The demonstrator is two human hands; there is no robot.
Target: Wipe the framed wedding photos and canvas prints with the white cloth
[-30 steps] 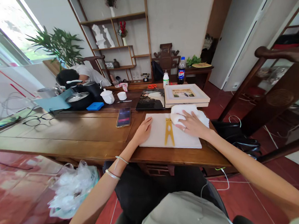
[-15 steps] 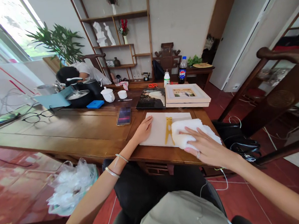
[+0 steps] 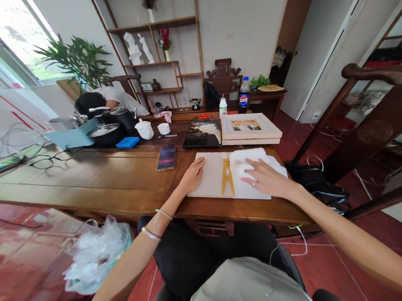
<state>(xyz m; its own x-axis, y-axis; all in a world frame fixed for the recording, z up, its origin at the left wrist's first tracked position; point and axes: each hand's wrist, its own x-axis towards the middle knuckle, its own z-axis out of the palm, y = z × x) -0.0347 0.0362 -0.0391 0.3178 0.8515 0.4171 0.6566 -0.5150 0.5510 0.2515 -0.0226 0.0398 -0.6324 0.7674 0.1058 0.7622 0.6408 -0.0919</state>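
A flat white board (image 3: 211,177) lies on the wooden table (image 3: 134,173) in front of me. In its middle is a yellow long-legged figure (image 3: 227,178) with small ears; whether it is printed or a separate piece, I cannot tell. My left hand (image 3: 192,175) rests on the board's left edge, fingers stretched flat. With fingers spread over a bunched white cloth (image 3: 238,159), my right hand (image 3: 266,178) presses and holds it on the board's right part. The cloth hides the board's upper right corner.
Behind the board are a black picture panel (image 3: 202,134) and a pale framed box (image 3: 268,134). A phone (image 3: 166,157) lies left of it. Bottles, a white teapot (image 3: 144,129) and pots stand farther back. A person (image 3: 118,101) leans over the table's far side.
My right hand has moved the white cloth away from me, up the board, uncovering the lower right corner. My left hand stays on the board's left edge.
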